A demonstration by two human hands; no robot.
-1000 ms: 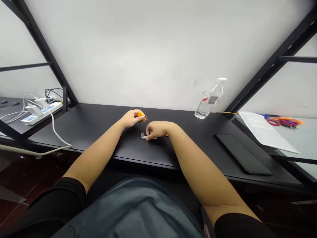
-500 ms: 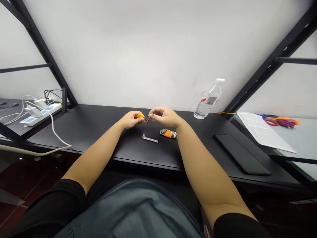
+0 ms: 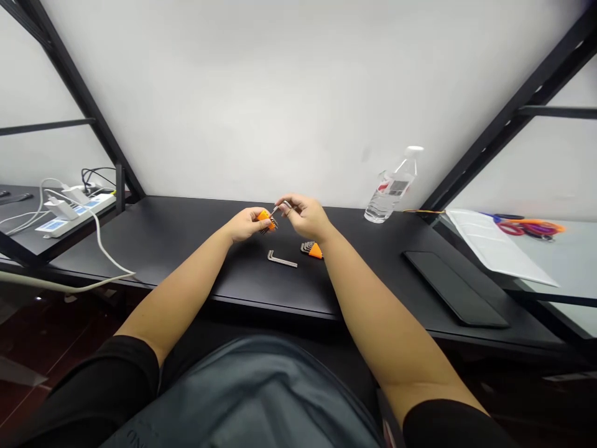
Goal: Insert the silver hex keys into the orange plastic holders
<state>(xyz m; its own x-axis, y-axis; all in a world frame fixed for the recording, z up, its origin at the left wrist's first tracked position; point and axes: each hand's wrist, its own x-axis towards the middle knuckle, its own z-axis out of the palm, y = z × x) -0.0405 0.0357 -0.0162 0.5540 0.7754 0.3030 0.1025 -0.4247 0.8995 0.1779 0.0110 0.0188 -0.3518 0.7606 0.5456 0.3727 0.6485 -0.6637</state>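
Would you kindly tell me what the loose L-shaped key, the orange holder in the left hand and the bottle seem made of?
Loose key: probably steel, given its silvery-grey metallic sheen. Orange holder: likely moulded plastic, from its bright, even colour; its finish is too small to judge. Bottle: apparently clear, glossy plastic, being see-through with bright highlights.

Two orange holders [image 3: 316, 251] (both partly covered), one hex key [image 3: 284, 262] lying alone, one bottle [image 3: 390, 191].

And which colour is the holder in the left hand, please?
The holder is orange; the head view shows it best.
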